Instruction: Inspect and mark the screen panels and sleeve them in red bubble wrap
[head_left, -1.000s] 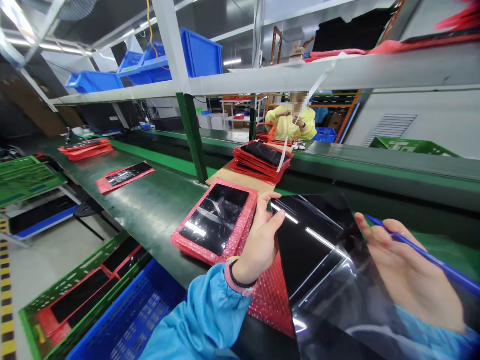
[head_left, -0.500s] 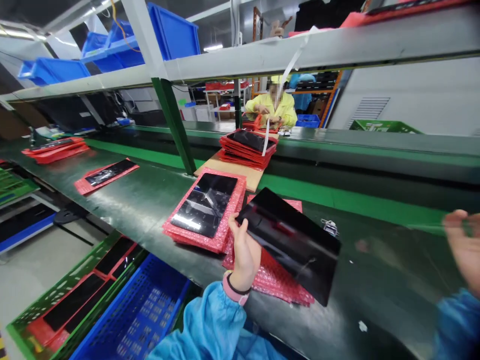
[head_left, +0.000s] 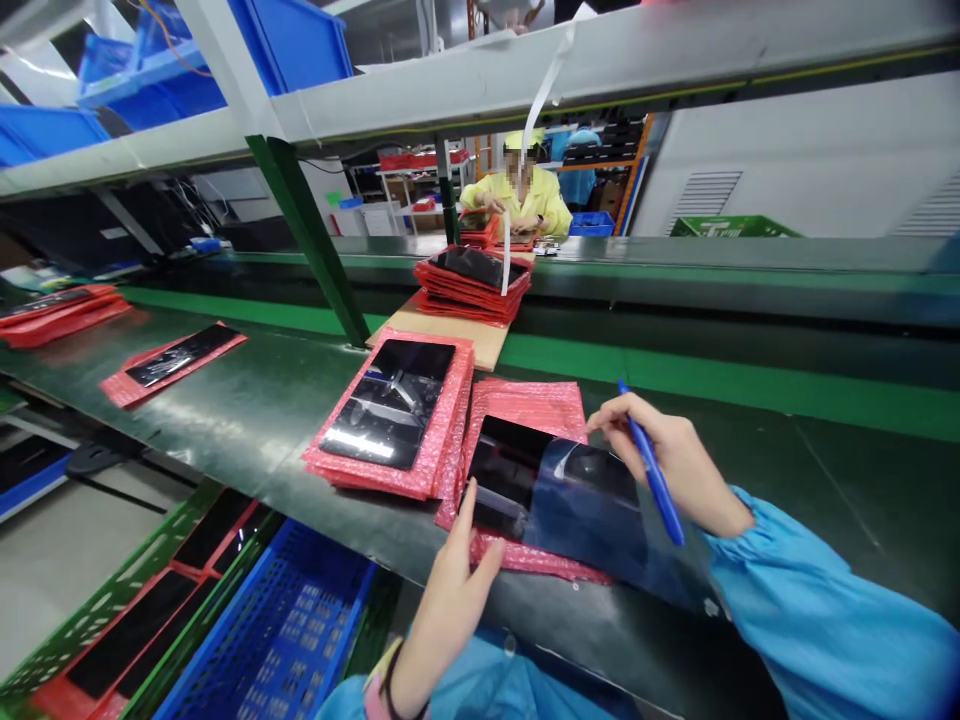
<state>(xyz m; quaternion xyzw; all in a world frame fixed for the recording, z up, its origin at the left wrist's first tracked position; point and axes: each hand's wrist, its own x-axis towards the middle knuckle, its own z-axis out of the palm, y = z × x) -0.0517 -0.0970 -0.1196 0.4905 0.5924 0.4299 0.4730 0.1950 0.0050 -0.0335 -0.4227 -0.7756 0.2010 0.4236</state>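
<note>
A glossy black panel [head_left: 555, 485] lies flat on a red bubble-wrap bag [head_left: 525, 405] at the near edge of the green bench [head_left: 825, 470]. My left hand [head_left: 454, 585] is open, its fingers stretched out, and its fingertips touch the panel's near left edge. My right hand [head_left: 667, 465] is closed round a blue pen [head_left: 652, 475] and its fingertips rest at the panel's far right corner. To the left of this bag, a second black panel [head_left: 390, 405] rests on a stack of red bags.
Another stack of red bags with a panel [head_left: 469, 275] sits on cardboard behind. A single bagged panel [head_left: 176, 352] lies far left. A green post [head_left: 307, 235] rises from the bench. Blue [head_left: 277, 640] and green [head_left: 112, 620] crates stand below the edge. A person in yellow [head_left: 517, 195] works opposite.
The panel, held tilted above the bench in my left hand, now lies flat on the red bag. My right hand swung back in with the pen to the panel's far corner.
</note>
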